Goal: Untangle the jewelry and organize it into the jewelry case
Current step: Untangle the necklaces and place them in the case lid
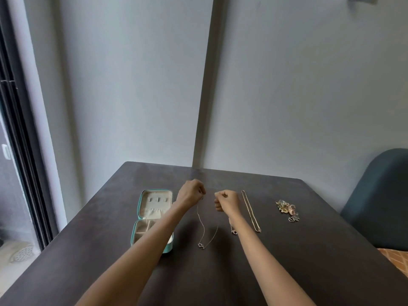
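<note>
Fingers of left hand point(191, 193) and right hand point(225, 200) curled, each pinching 1 end of thin silver chain necklace point(204, 230), hanging to dark table point(309, 250). Open teal zip jewelry case point(152, 217) left.

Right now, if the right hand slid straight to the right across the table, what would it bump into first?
Probably the gold chain, lying straight on the table just right of the right hand. The hand is raised, so it might pass over it. The jewelry pile lies farther right.
</note>
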A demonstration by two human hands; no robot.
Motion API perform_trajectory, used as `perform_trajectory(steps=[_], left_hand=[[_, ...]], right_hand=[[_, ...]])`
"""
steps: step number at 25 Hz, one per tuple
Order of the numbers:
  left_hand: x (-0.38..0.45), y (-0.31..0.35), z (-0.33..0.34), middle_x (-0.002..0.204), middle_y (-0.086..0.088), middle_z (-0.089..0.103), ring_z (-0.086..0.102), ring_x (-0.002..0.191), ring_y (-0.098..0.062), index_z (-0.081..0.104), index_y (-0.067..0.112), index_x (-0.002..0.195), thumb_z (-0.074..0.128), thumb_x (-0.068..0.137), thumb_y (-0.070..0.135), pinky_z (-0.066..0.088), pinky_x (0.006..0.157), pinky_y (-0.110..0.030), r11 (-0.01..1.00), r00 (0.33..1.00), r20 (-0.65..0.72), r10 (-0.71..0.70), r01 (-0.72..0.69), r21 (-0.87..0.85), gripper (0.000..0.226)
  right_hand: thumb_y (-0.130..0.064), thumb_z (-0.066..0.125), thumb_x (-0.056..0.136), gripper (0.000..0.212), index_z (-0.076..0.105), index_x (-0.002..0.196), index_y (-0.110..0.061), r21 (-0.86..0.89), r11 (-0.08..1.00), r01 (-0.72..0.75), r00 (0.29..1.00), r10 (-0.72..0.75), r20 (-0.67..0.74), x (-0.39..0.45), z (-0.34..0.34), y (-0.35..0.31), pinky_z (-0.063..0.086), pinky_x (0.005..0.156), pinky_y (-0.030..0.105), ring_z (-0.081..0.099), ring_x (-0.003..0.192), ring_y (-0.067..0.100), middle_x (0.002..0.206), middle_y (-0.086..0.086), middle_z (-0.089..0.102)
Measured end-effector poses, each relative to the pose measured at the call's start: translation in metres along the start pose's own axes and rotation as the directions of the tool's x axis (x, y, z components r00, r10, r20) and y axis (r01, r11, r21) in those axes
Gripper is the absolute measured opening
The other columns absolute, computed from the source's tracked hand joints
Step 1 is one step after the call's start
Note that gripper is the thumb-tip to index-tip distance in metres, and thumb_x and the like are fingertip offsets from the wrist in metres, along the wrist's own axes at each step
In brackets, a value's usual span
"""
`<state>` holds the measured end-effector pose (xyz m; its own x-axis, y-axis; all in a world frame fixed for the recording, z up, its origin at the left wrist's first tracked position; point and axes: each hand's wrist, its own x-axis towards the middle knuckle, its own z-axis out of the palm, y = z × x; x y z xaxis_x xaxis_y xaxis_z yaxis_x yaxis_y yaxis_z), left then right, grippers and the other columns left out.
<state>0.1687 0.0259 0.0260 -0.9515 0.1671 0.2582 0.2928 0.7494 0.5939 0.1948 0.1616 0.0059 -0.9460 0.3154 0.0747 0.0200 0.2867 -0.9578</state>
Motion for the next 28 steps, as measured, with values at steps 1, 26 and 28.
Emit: perform_trajectory(steps=[1,26,28], left_hand=[[0.007,-0.006,0.009,0.091,-0.007,0.072,0.066,0.086,-0.027,0.071,0.011,0.082,0.057,0.076,-0.001,0.053,0.073,-0.033,0.999,1.0,0.017,-0.013,0.013,0.033,0.019],[0.046,-0.019,0.048,0.14,-0.007,0.039,0.035,0.129,-0.027,0.065,0.027,0.116,0.043,0.093,0.024,0.02,0.107,-0.044,0.828,0.993,0.115,0.028,-0.088,0.554,0.032],[0.049,-0.014,0.052,0.137,-0.008,0.041,0.035,0.129,-0.028,0.063,0.028,0.118,0.041,0.093,0.023,0.02,0.107,-0.045,0.83,0.994,0.111,-0.011,-0.053,0.556,0.034]], right_hand=[[-0.011,0.059,0.087,0.024,0.061,0.063,-0.016,-0.047,0.999,-0.015,1.0,0.015,-0.006,0.01,0.005,0.005,0.056,0.055,0.032,0.057,0.05,0.017,0.057,0.003,0.06],[-0.001,0.054,0.073,0.031,0.076,0.07,-0.023,-0.556,0.631,0.54,0.841,-0.42,0.34,-0.041,-0.004,0.037,0.043,0.069,0.026,0.049,0.085,0.017,0.077,-0.003,0.054],[0.003,0.057,0.072,0.032,0.074,0.064,-0.022,-0.542,0.639,0.546,0.837,-0.447,0.317,-0.047,-0.007,0.038,0.042,0.066,0.024,0.049,0.083,0.016,0.074,-0.004,0.054]])
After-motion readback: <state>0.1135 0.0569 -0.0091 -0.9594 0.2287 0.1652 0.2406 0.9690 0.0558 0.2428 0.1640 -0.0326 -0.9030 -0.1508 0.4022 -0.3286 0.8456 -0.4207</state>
